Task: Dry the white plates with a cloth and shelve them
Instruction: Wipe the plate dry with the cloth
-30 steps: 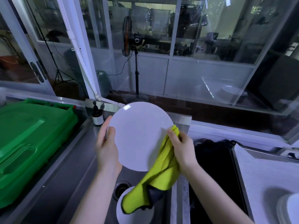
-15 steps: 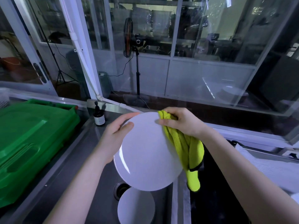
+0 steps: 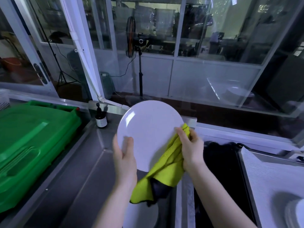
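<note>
I hold a round white plate (image 3: 148, 132) upright over the steel sink, its face toward me. My left hand (image 3: 124, 159) grips its lower left rim, thumb on the face. At the plate's right edge my right hand (image 3: 190, 148) grips a yellow-green cloth (image 3: 166, 168) against the rim, and the cloth hangs down below the plate. A second white plate (image 3: 139, 216) lies in the sink basin beneath, partly hidden by the cloth. More white plates (image 3: 296, 213) show at the lower right edge of the view.
A green plastic bin lid (image 3: 31, 145) fills the left. A small dark pump bottle (image 3: 100, 119) stands at the sink's back rim. A dark basin (image 3: 218, 167) lies right of the sink, then a white counter (image 3: 269, 178). Glass partitions and a standing fan (image 3: 131, 38) are behind.
The plate has tipped back up to face me. My right hand with the cloth slid from the plate's top edge down to its right rim, and my left hand shifted to the lower left rim.
</note>
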Available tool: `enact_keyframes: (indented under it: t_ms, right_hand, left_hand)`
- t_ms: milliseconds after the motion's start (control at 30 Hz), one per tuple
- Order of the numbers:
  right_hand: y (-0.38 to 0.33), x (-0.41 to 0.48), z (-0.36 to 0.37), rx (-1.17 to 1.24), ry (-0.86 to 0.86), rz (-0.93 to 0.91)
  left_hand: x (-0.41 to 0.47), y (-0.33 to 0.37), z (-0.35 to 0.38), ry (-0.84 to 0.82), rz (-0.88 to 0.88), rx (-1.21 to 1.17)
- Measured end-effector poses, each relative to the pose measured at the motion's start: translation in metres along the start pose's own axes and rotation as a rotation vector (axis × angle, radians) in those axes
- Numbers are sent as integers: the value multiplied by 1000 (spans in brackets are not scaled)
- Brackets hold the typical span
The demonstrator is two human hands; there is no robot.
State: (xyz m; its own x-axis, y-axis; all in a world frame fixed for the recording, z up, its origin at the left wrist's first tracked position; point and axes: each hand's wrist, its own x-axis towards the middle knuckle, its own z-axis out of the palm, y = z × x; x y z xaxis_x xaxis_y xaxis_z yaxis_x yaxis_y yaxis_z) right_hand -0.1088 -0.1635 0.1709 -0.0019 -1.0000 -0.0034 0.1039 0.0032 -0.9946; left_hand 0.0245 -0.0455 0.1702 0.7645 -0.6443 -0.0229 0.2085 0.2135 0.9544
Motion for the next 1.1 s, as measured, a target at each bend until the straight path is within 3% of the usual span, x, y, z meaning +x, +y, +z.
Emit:
enact_keyframes:
  t_ms: [67,167,367,433,500,567,667,767,867,933,1100]
  right_hand:
    - [8,-14,4,42,18,60]
    - [0,-9,1,-49,-32,5]
    - [-65,23,2,-606,-524,-484]
    - [-78,26,11,-763,-625,-588]
    - [-84,26,16,-770,-686,-608]
    - [-84,27,13,-692,-664,-578]
    - [-64,24,-2,-527,-449,-453]
    - [-23,-1,-9,-176,-318,-124]
    - [2,-20,-7,-24,-252,82]
    - [-2,-16,-8,-46,-268,54]
    - [-54,13,-8,-424,-524,-335]
  left_hand:
    - [10,0,1,32,7,20]
    - [22,11,-8,-69,112,163]
    - [47,36,-26,-387,198,499]
    - [47,39,-22,-435,230,583]
    - [43,42,-18,-440,268,562]
    - [38,43,-15,-415,276,496]
    - [33,39,-15,-247,202,311]
    - [33,35,-12,-29,93,97]
    - [35,33,-12,6,62,107]
    - [38,33,-17,-71,90,183]
    - [48,48,-30,-400,192,467]
